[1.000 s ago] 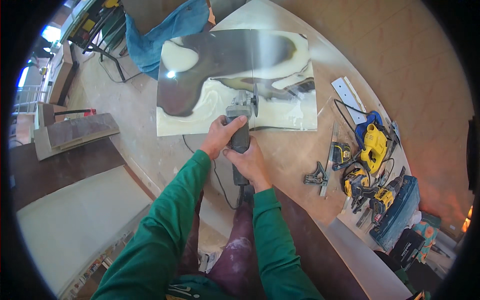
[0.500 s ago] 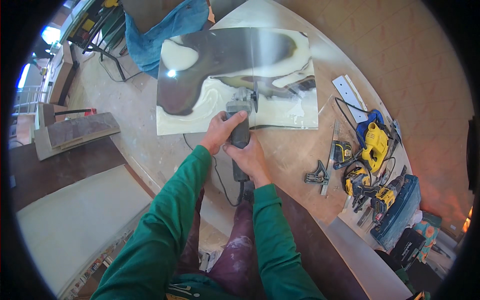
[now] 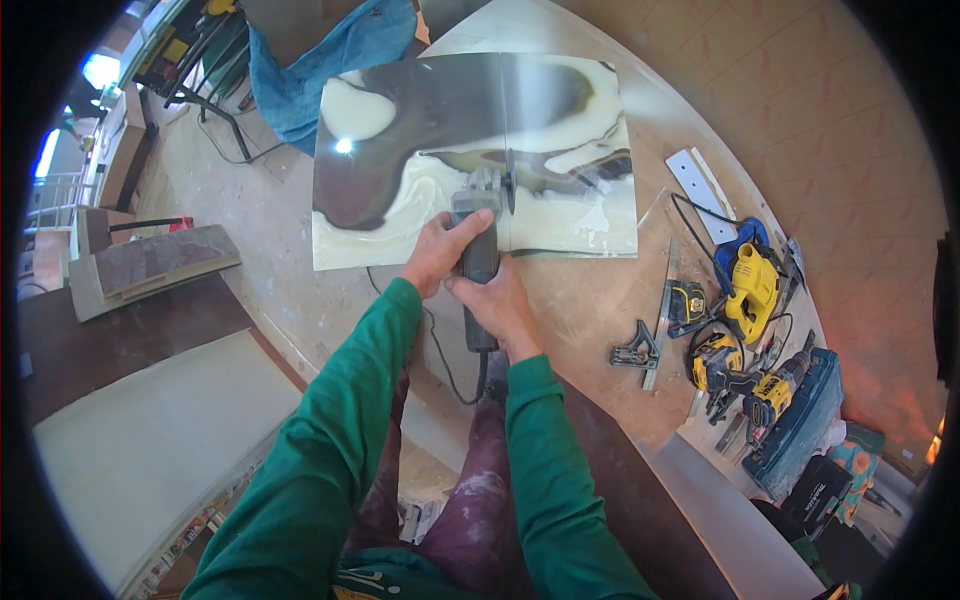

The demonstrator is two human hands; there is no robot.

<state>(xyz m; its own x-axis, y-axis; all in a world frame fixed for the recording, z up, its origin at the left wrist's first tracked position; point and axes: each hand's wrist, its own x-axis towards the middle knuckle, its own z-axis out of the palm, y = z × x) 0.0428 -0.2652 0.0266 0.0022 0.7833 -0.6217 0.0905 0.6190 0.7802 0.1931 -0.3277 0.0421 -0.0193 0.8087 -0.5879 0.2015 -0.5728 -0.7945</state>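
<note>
Both my hands are wrapped round the dark body of an angle grinder (image 3: 482, 258). My left hand (image 3: 436, 250) grips it from the left, near the head, with the thumb across the top. Lower on the right side, my right hand (image 3: 503, 305) holds the body. The thin disc (image 3: 511, 180) stands upright at the tool's right side, on a straight line that runs across a glossy tile (image 3: 420, 110). Swirls of dark brown and cream cover the tile. A black cord leaves the grinder's rear end and loops to the left.
Right of the tile lie a combination square (image 3: 637, 347), a tape measure (image 3: 686, 300), a yellow corded tool (image 3: 752, 285), a yellow-black drill (image 3: 772, 395) and a blue case (image 3: 800, 425). A blue cloth (image 3: 290, 80) hangs at the back left. Offcut boards (image 3: 155, 262) rest on the left.
The grinder and both hands have shifted slightly away from me along the line on the tile. My grip looks the same.
</note>
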